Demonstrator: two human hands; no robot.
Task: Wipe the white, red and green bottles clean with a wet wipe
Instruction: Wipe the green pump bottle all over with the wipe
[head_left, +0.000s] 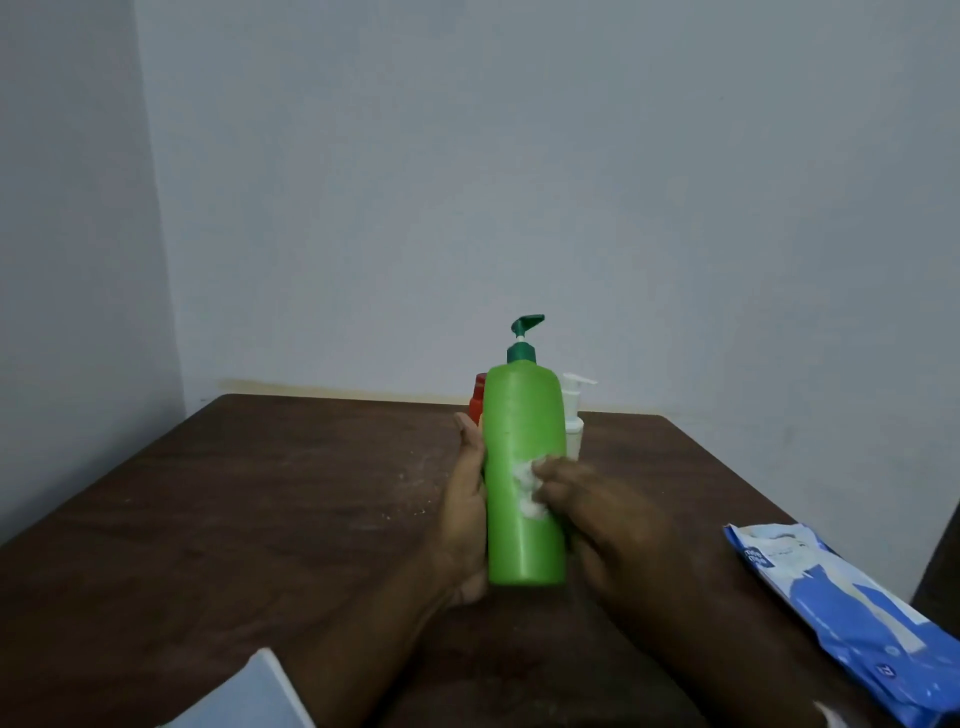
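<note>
In the centre of the frame I see the left hand (464, 512) gripping the upright green bottle (524, 540) by its side. The right hand (602, 519) presses a bunched wet wipe (528, 486) against the bottle's front, fingers curled round it. The red bottle (477, 397) and white bottle (573, 423) stand just behind.
</note>
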